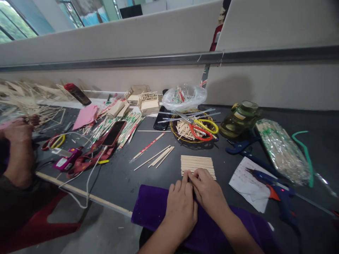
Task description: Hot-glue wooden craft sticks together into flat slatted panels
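Note:
A row of thin wooden sticks (pixel 197 163) lies side by side like a small mat on the dark table. At its near edge, my left hand (pixel 181 204) rests with fingers stretched forward, the index fingertip touching the lowest sticks. My right hand (pixel 210 192) is closed beside it, with bent fingers meeting the left fingertips at the same edge. Whatever the right fingers hold is hidden beneath them. Under both hands and wrists a purple cloth (pixel 150 204) covers the table's front edge. Several loose sticks (pixel 162 157) lie to the left of the row.
Scissors (pixel 202 128) lie over a basket (pixel 173 132) of short sticks. Rightward are a green bottle (pixel 239 120), blue pliers (pixel 242 146), a glue gun (pixel 280 188) on white paper (pixel 246 190), and bagged sticks (pixel 284 153). Phones, cables and wrapped sticks (pixel 132 128) sit left, near another person's arm (pixel 19 155).

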`<control>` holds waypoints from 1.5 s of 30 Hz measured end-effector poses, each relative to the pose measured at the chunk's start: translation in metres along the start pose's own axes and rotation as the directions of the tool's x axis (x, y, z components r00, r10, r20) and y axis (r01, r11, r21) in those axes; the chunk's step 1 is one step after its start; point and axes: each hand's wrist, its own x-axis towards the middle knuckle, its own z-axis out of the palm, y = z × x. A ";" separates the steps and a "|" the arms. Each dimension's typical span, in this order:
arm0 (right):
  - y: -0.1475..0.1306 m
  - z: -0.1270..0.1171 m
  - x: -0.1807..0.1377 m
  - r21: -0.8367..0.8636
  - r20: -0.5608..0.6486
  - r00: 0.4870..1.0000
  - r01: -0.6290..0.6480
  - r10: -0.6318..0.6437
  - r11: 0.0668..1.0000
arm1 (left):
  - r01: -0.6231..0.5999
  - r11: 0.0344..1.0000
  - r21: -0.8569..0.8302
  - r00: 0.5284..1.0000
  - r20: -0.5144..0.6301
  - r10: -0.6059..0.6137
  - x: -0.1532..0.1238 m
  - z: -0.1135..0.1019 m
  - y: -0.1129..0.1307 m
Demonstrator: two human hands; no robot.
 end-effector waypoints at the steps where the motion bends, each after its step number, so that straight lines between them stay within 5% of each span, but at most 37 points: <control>1: 0.000 0.000 0.000 -0.002 -0.002 1.000 -0.003 0.003 1.000 | -0.003 1.000 0.012 1.000 0.006 0.002 0.001 0.000 0.000; 12: 0.002 -0.010 -0.011 0.092 -0.108 0.994 -0.018 0.028 0.996 | -0.039 0.995 0.091 0.998 0.051 0.035 0.004 0.000 -0.001; 18: 0.047 -0.058 -0.067 0.016 -0.340 0.909 -0.249 0.239 0.968 | -0.028 0.995 0.092 0.999 0.029 0.026 0.005 -0.001 0.000; 23: 0.102 -0.073 -0.131 -0.186 -0.323 0.827 -0.532 0.460 0.826 | -0.028 0.993 0.110 1.000 -0.010 0.030 0.005 -0.001 0.003; 27: 0.114 -0.066 -0.155 -0.197 -0.309 0.807 -0.572 0.504 0.796 | -0.029 0.989 0.148 0.998 -0.045 0.036 0.005 0.000 0.003; 30: 0.091 -0.059 -0.140 -0.060 -0.288 0.867 -0.439 0.406 0.896 | -0.041 0.983 0.179 0.996 -0.075 0.055 0.005 0.002 0.002; 35: 0.029 -0.040 -0.069 0.176 -0.150 0.966 -0.185 0.212 0.967 | -0.049 0.973 0.224 0.993 -0.092 0.071 0.005 0.009 0.001; 40: 0.008 -0.016 -0.004 0.163 -0.018 0.992 -0.122 0.127 0.979 | -0.040 0.978 0.207 0.996 -0.074 0.056 0.003 0.010 0.001; 45: 0.009 -0.006 0.018 0.192 0.052 0.991 -0.131 0.123 0.973 | -0.029 0.983 0.182 0.997 -0.070 0.042 0.002 0.009 0.002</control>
